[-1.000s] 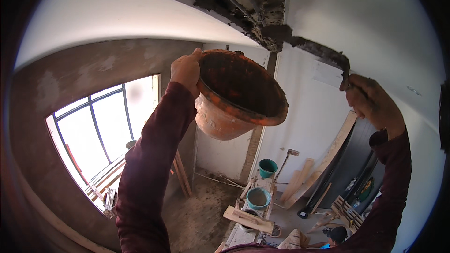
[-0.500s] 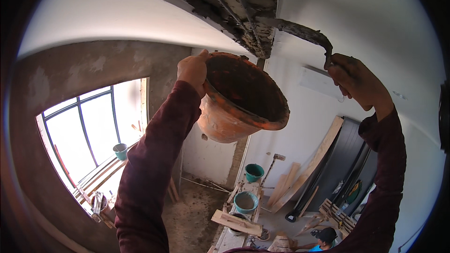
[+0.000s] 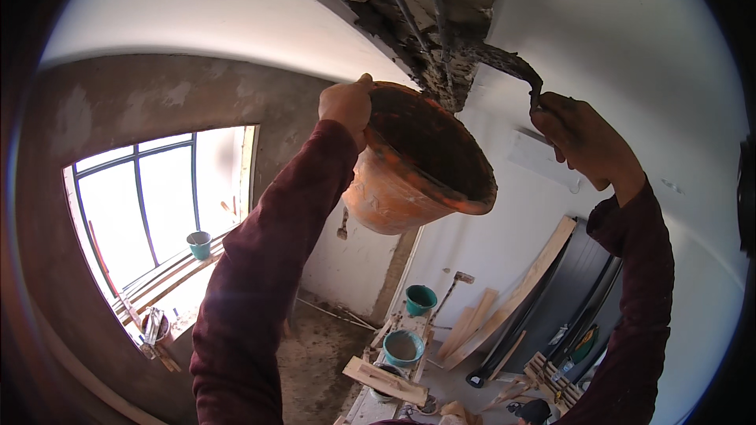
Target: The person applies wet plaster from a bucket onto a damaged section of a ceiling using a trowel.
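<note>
My left hand (image 3: 346, 109) grips the rim of an orange bucket (image 3: 402, 197), raised and tilted under the overhead beam. Dark residue coats the bucket's inside; how much mortar lies in it I cannot tell. In my right hand (image 3: 587, 138), fingers closed, is the handle of a mortar-caked trowel (image 3: 508, 63). Its blade reaches left to the rough underside of the beam (image 3: 465, 0), where two thin pipes or bars run lengthwise. The handle itself is mostly hidden by the fingers.
Below, a narrow plank platform (image 3: 366, 409) carries green buckets (image 3: 404, 348) and a wooden float (image 3: 386, 382). Boards (image 3: 524, 291) lean on the right wall. A person in a dark cap (image 3: 535, 411) is at the lower edge. A window (image 3: 161, 205) with a bucket on its sill is left.
The view has shifted slightly. The bucket appears a little farther right, and the right hand with the trowel slightly farther left, its blade still at the beam. The person below shows less.
</note>
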A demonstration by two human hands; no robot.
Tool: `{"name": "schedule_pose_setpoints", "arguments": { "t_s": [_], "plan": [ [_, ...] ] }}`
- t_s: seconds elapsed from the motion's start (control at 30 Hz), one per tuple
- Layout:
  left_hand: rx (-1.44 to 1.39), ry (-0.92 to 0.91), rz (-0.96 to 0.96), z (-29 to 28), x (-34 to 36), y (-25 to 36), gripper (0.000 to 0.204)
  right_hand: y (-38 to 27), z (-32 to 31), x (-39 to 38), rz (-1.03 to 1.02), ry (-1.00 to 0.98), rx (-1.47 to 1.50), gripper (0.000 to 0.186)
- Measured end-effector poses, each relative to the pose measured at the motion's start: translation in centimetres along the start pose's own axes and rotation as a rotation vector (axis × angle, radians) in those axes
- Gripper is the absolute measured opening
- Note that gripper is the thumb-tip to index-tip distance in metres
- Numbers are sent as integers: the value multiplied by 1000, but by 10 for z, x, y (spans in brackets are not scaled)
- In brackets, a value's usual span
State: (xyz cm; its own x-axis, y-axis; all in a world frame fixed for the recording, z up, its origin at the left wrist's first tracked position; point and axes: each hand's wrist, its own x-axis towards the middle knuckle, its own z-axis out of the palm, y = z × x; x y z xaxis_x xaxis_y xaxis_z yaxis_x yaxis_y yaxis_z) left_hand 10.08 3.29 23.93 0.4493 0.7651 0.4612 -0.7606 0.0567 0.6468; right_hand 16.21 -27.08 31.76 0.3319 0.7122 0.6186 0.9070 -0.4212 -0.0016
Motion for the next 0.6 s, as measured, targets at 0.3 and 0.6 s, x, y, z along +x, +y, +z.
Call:
{"name": "schedule_pose_setpoints", "arguments": {
  "t_s": [0.3,0.6],
  "plan": [
    [159,57,12,3,18,-10,34,-9,3,12,13,-31,-10,28],
    [116,120,49,6,34,-16,32,-5,8,51,-415,-55,-514,16]
  ]
}}
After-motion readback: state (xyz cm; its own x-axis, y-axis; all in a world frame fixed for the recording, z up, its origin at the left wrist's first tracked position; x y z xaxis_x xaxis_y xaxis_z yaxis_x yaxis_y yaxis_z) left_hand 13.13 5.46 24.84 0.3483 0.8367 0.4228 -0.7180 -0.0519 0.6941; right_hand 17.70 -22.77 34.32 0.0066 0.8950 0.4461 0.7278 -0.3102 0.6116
